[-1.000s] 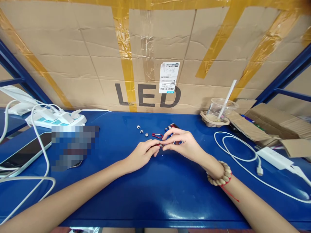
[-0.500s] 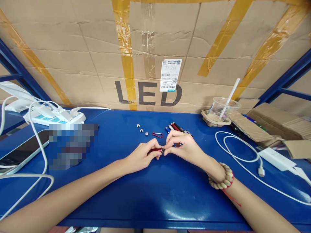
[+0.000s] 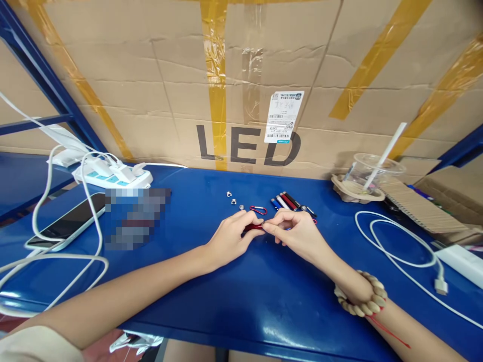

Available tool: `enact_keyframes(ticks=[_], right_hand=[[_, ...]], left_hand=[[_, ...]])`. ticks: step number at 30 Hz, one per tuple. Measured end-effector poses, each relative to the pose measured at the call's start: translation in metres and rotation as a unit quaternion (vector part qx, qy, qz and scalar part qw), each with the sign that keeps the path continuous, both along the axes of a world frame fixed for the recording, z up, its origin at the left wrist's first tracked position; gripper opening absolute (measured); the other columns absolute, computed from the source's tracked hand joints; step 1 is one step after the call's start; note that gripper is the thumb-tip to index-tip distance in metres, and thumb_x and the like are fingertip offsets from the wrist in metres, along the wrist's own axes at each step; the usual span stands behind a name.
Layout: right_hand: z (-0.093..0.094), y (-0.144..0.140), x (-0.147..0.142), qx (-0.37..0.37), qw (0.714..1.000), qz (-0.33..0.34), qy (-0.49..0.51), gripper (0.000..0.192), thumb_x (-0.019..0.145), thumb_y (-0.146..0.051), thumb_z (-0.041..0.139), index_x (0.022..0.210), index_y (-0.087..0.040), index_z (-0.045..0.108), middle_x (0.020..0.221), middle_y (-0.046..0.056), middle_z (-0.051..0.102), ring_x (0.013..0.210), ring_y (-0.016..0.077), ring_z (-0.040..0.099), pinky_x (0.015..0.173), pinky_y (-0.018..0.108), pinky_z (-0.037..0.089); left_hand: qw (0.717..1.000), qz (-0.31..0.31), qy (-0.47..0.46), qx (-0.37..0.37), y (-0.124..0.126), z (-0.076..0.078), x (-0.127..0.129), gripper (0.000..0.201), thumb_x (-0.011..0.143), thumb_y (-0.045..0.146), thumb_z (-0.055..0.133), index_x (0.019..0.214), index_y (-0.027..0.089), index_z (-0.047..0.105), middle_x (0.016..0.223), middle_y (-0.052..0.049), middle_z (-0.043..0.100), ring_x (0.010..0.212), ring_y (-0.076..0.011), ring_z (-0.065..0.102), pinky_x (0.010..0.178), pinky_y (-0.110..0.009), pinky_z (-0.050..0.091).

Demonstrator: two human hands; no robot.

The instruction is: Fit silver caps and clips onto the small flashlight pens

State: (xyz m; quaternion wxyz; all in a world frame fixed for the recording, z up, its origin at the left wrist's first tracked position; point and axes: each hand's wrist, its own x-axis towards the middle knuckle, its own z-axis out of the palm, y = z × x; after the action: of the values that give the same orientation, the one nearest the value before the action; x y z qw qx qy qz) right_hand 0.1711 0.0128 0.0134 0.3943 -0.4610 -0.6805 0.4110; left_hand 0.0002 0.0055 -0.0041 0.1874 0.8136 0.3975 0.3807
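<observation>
In the head view, my left hand [image 3: 231,236] is closed around a slim red tube [image 3: 253,228], mostly covered by the fingers. My right hand [image 3: 300,232] pinches the tube's right end with thumb and forefinger; whatever small part sits there is hidden. Just beyond the fingers lies a red carabiner [image 3: 258,207]. Left of it are a small round silver piece [image 3: 242,207] and two little metal parts [image 3: 234,201]. Behind my right hand, several slim tubes [image 3: 289,201] in blue, white, red and black lie side by side, partly covered.
A white power strip [image 3: 113,176], a phone [image 3: 71,221] and loose cables occupy the left. On the right stand a clear cup [image 3: 373,173] with a straw, a coiled white cable [image 3: 396,256] and an opened carton [image 3: 453,186]. A large cardboard box [image 3: 158,100] closes off the back.
The camera has turned left, so the scene sits further right. My fingertips have closed in around the tube's right end, and the dark piece seen there before is now covered.
</observation>
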Motion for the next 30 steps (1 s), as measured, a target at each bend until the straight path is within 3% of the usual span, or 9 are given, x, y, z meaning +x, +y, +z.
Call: enact_keyframes(ticks=[5, 11, 22, 26, 28, 30], right_hand=[[-0.002, 0.005, 0.002, -0.003, 1.000, 0.005, -0.009, 0.032, 0.063, -0.047, 0.068, 0.064, -0.016, 0.063, 0.062, 0.003, 0.063, 0.041, 0.0095, 0.052, 0.036, 0.021, 0.040], [0.004, 0.007, 0.002, -0.056, 0.998, 0.009, -0.010, 0.030, 0.057, -0.042, 0.073, 0.064, -0.015, 0.062, 0.050, -0.001, 0.058, 0.040, 0.0075, 0.049, 0.037, 0.018, 0.038], [0.006, 0.010, 0.005, -0.081, 0.996, 0.024, -0.013, 0.034, 0.062, -0.046, 0.068, 0.070, -0.013, 0.065, 0.046, -0.003, 0.053, 0.041, 0.0071, 0.047, 0.038, 0.018, 0.037], [0.007, 0.011, 0.006, -0.033, 0.998, 0.004, -0.056, 0.037, 0.072, -0.049, 0.058, 0.082, -0.014, 0.067, 0.053, 0.000, 0.058, 0.041, 0.0083, 0.049, 0.040, 0.020, 0.039], [0.007, 0.011, 0.008, 0.042, 0.992, -0.032, -0.110, 0.033, 0.076, -0.045, 0.055, 0.087, -0.017, 0.067, 0.069, 0.003, 0.064, 0.045, 0.0090, 0.053, 0.044, 0.022, 0.042], [0.004, 0.012, 0.011, 0.140, 0.968, -0.071, -0.197, 0.026, 0.080, -0.040, 0.053, 0.090, -0.021, 0.067, 0.088, 0.004, 0.065, 0.055, 0.0112, 0.058, 0.052, 0.025, 0.045]], left_hand=[[1.000, 0.001, -0.001, -0.011, 0.000, 0.002, -0.001, 0.011, 0.085, 0.027, 0.048, 0.078, 0.019, 0.050, 0.080, 0.000, 0.058, 0.073, -0.0129, 0.054, 0.066, -0.023, 0.043], [1.000, -0.009, 0.002, -0.021, 0.001, 0.003, -0.001, 0.010, 0.085, 0.030, 0.049, 0.083, 0.020, 0.051, 0.082, 0.001, 0.059, 0.076, -0.0135, 0.054, 0.068, -0.024, 0.043], [0.995, -0.018, -0.046, -0.087, 0.001, 0.004, 0.000, 0.007, 0.083, 0.027, 0.052, 0.084, 0.021, 0.050, 0.091, 0.000, 0.064, 0.084, -0.0158, 0.060, 0.070, -0.025, 0.045], [0.991, -0.016, -0.073, -0.109, 0.003, 0.003, 0.000, 0.008, 0.083, 0.028, 0.052, 0.086, 0.021, 0.049, 0.085, 0.001, 0.066, 0.081, -0.0153, 0.062, 0.070, -0.024, 0.045], [0.989, -0.002, -0.085, -0.119, 0.004, 0.003, 0.000, 0.010, 0.082, 0.028, 0.052, 0.089, 0.021, 0.049, 0.080, 0.002, 0.066, 0.075, -0.0147, 0.063, 0.068, -0.024, 0.045], [0.987, 0.018, -0.097, -0.124, 0.004, 0.004, 0.001, 0.012, 0.082, 0.029, 0.052, 0.091, 0.022, 0.050, 0.077, 0.003, 0.065, 0.071, -0.0140, 0.062, 0.068, -0.023, 0.045]])
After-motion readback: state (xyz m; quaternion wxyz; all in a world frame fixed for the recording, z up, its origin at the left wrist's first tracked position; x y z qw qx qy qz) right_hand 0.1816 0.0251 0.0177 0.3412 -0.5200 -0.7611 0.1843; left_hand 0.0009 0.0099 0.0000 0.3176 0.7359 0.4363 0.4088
